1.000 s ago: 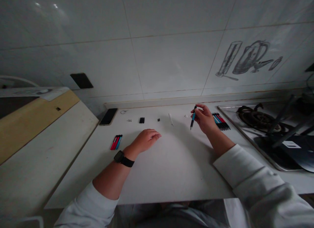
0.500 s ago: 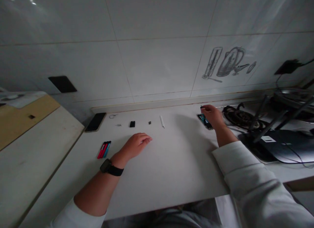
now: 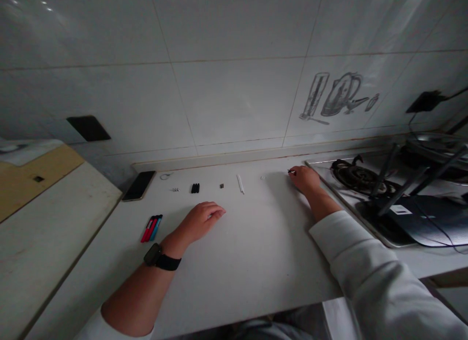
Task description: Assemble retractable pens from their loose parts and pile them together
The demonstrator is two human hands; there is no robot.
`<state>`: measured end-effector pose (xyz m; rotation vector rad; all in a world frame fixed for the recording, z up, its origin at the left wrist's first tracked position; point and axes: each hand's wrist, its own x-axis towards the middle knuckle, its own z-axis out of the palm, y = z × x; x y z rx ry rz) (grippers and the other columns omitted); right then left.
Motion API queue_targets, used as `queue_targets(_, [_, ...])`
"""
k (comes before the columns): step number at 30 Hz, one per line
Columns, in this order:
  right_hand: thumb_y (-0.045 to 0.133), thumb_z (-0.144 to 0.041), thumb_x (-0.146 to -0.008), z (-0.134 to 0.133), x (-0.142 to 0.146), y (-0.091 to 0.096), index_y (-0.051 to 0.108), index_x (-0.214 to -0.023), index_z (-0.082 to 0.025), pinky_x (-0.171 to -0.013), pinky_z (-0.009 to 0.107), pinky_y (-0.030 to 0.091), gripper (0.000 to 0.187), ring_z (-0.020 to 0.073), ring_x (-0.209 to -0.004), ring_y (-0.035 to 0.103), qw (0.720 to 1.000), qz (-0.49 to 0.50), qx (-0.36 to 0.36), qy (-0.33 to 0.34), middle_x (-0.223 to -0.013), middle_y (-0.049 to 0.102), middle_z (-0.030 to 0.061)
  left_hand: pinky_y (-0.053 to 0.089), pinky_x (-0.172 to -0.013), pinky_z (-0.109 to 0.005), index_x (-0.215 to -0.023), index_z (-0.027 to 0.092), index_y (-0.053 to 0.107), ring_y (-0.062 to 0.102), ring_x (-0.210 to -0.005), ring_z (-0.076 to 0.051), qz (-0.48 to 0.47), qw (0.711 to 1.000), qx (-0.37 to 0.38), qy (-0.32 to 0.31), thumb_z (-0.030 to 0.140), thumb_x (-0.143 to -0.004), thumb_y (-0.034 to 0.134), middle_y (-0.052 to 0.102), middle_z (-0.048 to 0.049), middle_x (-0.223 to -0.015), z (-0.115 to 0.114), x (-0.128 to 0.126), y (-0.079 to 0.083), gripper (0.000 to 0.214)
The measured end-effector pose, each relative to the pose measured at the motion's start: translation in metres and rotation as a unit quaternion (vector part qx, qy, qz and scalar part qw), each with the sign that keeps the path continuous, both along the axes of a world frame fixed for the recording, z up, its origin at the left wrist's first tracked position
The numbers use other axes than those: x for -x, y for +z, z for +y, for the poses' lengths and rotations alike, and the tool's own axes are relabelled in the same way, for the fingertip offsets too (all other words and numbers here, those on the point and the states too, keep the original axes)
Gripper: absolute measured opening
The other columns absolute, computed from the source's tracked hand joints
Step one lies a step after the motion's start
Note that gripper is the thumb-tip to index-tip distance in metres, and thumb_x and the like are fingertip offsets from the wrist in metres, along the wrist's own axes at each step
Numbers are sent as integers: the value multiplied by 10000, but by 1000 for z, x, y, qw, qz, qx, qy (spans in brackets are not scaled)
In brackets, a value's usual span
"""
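Observation:
My right hand [image 3: 305, 180] is at the back right of the white table, its fingertips pinched round a small dark piece [image 3: 291, 171] that is too small to name. Whatever lies under that hand is hidden. Palm side inward, my left hand [image 3: 200, 222] rests on the table with loosely bent fingers and holds nothing. Left of it lie red and blue pen-like tubes [image 3: 151, 228]. Beyond it are black cap-like pieces [image 3: 195, 188], tiny dark pieces [image 3: 221, 186], slim white rods [image 3: 240, 184] and a tiny clear piece [image 3: 262, 177].
At the back left lie a smartphone [image 3: 139, 186], small silvery pieces [image 3: 176, 190] and a thin ring [image 3: 165, 176]. A gas stove [image 3: 353, 178] with a dark ribbed panel [image 3: 426, 222] borders the right side. A cabinet [image 3: 54, 198] stands at the left; a tiled wall rises behind.
My right hand has moved slightly left and down, and the dark and teal object beside it no longer shows. A tiny clear piece now shows right of the rods. My left hand stays put.

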<state>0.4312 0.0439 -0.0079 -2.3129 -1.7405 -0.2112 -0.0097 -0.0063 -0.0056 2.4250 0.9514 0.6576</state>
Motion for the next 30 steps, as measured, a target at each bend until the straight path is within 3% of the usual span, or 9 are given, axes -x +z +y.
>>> queue_targets(7, [508, -351, -947, -5, -6, 0, 803, -1131, -232, -849, 384, 502, 368, 301, -1033, 672, 999, -33, -6, -2, -1165, 716, 165, 533, -920, -350, -1040, 233, 760, 690, -986, -194, 2, 1000, -8, 3, 394, -1055, 488, 766, -46, -1033, 0, 0, -1, 317])
queue_targets(19, [577, -330, -923, -3, -14, -4, 800, -1120, -246, -872, 375, 496, 309, 296, -1076, 648, 1000, -4, -6, 9, -1195, 706, 140, 531, -924, -352, -1058, 243, 760, 688, -994, -198, 5, 1000, -14, 1, 401, -1055, 488, 766, -45, -1046, 0, 0, -1, 315])
queue_targets(22, [555, -321, -935, -4, -15, 3, 774, -1161, -224, -883, 371, 493, 329, 271, -1006, 657, 994, 47, -95, 0, -1169, 709, 133, 525, -922, -351, -1042, 236, 760, 684, -985, -196, 10, 1000, -16, 0, 398, -1059, 482, 763, -44, -1034, -1, 0, 0, 322])
queue_targets(26, [476, -310, -965, -7, -16, 16, 738, -1163, -177, -920, 371, 487, 355, 250, -955, 652, 955, 108, -278, -1, -1045, 724, 126, 522, -918, -353, -1024, 232, 760, 682, -978, -197, 15, 1000, -24, -2, 383, -1056, 488, 761, -45, -1017, -1, 0, 1, 313])
queue_targets(30, [458, -345, -971, -11, -8, 28, 717, -1127, -186, -886, 378, 506, 342, 231, -882, 652, 918, 164, -360, 10, -996, 735, 103, 517, -892, -345, -996, 227, 753, 680, -956, -200, 18, 999, -30, 10, 356, -1047, 503, 759, -45, -993, -1, 1, 3, 287])
